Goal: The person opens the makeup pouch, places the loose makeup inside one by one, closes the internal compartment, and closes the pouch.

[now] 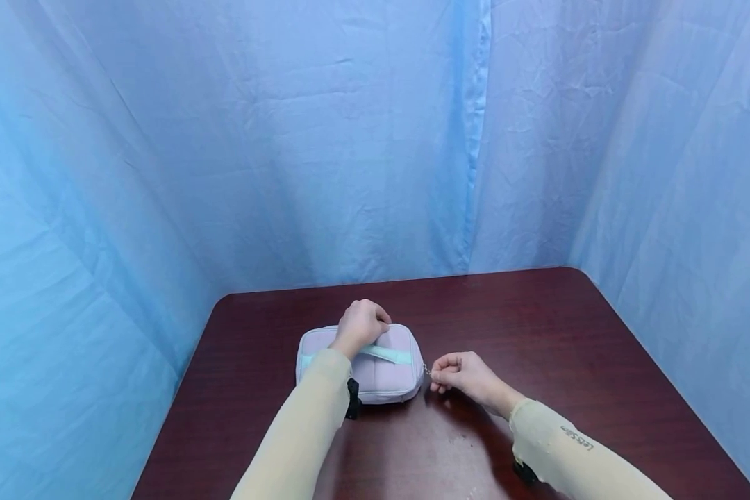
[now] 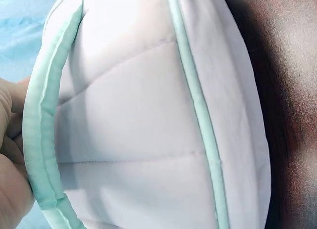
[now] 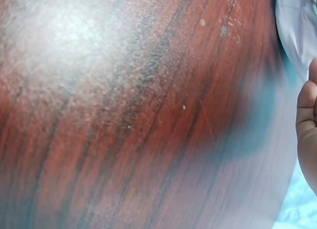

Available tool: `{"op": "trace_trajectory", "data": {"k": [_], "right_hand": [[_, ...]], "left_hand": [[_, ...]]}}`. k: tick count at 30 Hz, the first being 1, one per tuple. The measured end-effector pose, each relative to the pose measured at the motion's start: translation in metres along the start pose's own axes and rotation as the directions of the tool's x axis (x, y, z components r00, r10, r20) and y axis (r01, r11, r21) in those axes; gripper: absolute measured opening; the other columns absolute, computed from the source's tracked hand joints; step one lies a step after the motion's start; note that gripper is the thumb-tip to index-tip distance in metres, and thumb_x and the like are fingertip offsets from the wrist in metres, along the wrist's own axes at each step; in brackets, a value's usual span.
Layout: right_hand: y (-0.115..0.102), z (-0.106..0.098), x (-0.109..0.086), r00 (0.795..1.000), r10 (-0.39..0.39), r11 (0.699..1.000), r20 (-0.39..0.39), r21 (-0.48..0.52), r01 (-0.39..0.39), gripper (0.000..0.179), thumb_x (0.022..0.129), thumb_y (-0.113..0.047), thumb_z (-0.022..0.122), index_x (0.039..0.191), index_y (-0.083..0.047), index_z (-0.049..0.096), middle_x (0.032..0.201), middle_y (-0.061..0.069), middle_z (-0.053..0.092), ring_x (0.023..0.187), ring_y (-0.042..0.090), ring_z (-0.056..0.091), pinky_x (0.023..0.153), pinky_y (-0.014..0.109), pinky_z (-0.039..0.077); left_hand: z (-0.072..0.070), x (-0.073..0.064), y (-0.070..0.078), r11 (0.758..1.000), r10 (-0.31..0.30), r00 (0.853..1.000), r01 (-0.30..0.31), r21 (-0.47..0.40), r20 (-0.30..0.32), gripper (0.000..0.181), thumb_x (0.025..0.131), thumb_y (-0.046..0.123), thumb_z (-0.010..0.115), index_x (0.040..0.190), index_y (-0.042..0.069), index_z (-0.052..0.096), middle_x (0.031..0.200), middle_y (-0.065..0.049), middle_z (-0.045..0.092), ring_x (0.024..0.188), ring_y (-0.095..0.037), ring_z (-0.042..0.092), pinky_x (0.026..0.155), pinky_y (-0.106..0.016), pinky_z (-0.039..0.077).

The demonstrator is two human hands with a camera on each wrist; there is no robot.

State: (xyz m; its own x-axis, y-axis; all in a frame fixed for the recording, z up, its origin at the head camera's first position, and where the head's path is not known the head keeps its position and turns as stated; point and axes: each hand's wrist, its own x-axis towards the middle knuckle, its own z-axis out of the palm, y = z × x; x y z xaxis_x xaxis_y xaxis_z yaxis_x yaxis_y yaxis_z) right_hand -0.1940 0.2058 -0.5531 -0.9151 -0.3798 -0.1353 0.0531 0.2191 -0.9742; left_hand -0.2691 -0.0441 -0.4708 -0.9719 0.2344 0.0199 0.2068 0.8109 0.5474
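Note:
A quilted lilac pouch (image 1: 381,378) with mint piping and a mint carry handle (image 1: 384,353) lies on the table. My left hand (image 1: 361,325) reaches over it and holds its far edge with curled fingers. In the left wrist view, that hand (image 2: 12,155) shows behind the handle (image 2: 42,120), its fingertips partly hidden. At the pouch's right end, my right hand (image 1: 465,375) pinches the end of a small metal zipper chain (image 1: 426,370). Only part of the right hand (image 3: 308,125) appears in the right wrist view, beside the pouch (image 3: 294,26).
The dark red wood-grain table (image 1: 506,312) has rounded far corners. Light blue curtains (image 1: 375,153) hang behind it and on both sides. Both forearms wear cream sleeves (image 1: 306,430), with black straps (image 1: 353,399) near the wrists.

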Motion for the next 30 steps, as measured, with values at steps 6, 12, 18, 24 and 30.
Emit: {"op": "trace_trajectory", "data": {"k": [6, 12, 18, 24, 30], "right_hand": [[0.001, 0.003, 0.000, 1.000, -0.007, 1.000, 0.008, -0.017, 0.007, 0.023, 0.096, -0.009, 0.070, 0.105, 0.012, 0.067, 0.082, 0.012, 0.076, 0.075, 0.021, 0.070, 0.073, 0.038, 0.060], [0.002, 0.006, 0.000, 1.000, -0.011, 1.000, 0.023, -0.014, 0.011, 0.021, 0.095, -0.011, 0.071, 0.101, 0.009, 0.067, 0.082, 0.014, 0.075, 0.074, 0.021, 0.069, 0.072, 0.039, 0.059], [0.004, 0.009, 0.000, 1.000, 0.007, 1.000, 0.023, -0.019, -0.007, 0.018, 0.095, -0.012, 0.072, 0.098, 0.005, 0.068, 0.081, 0.011, 0.075, 0.074, 0.020, 0.069, 0.071, 0.037, 0.059], [0.004, 0.013, 0.001, 1.000, -0.002, 1.000, 0.026, -0.018, 0.002, 0.018, 0.095, -0.011, 0.071, 0.099, 0.007, 0.068, 0.081, 0.012, 0.075, 0.073, 0.019, 0.069, 0.071, 0.036, 0.059], [0.005, 0.017, 0.002, 0.999, -0.009, 1.000, 0.033, 0.001, 0.009, 0.016, 0.094, -0.009, 0.071, 0.097, 0.006, 0.068, 0.079, 0.012, 0.075, 0.072, 0.019, 0.069, 0.069, 0.033, 0.058]], "left_hand": [[0.001, 0.000, -0.003, 0.998, -0.065, 0.997, 0.065, -0.008, -0.047, 0.007, 0.091, 0.014, 0.077, 0.091, 0.017, 0.083, 0.097, 0.000, 0.076, 0.086, -0.018, 0.066, 0.072, -0.038, 0.057], [0.001, 0.002, -0.005, 0.990, -0.141, 0.985, 0.141, -0.002, -0.095, 0.006, 0.090, 0.015, 0.078, 0.088, 0.019, 0.083, 0.096, 0.001, 0.075, 0.086, -0.018, 0.066, 0.075, -0.041, 0.057], [0.000, 0.001, -0.006, 0.980, -0.198, 0.971, 0.197, -0.018, -0.135, 0.007, 0.089, 0.014, 0.078, 0.086, 0.019, 0.082, 0.095, 0.000, 0.076, 0.087, -0.021, 0.067, 0.079, -0.044, 0.058], [-0.001, 0.000, -0.006, 0.971, -0.239, 0.954, 0.237, -0.034, -0.180, 0.010, 0.089, 0.011, 0.075, 0.086, 0.017, 0.082, 0.098, -0.002, 0.076, 0.087, -0.023, 0.068, 0.078, -0.045, 0.058], [-0.001, -0.001, -0.006, 0.969, -0.247, 0.946, 0.245, -0.037, -0.208, 0.015, 0.090, 0.008, 0.071, 0.084, 0.017, 0.082, 0.095, -0.002, 0.076, 0.083, -0.023, 0.068, 0.073, -0.044, 0.058]]}}
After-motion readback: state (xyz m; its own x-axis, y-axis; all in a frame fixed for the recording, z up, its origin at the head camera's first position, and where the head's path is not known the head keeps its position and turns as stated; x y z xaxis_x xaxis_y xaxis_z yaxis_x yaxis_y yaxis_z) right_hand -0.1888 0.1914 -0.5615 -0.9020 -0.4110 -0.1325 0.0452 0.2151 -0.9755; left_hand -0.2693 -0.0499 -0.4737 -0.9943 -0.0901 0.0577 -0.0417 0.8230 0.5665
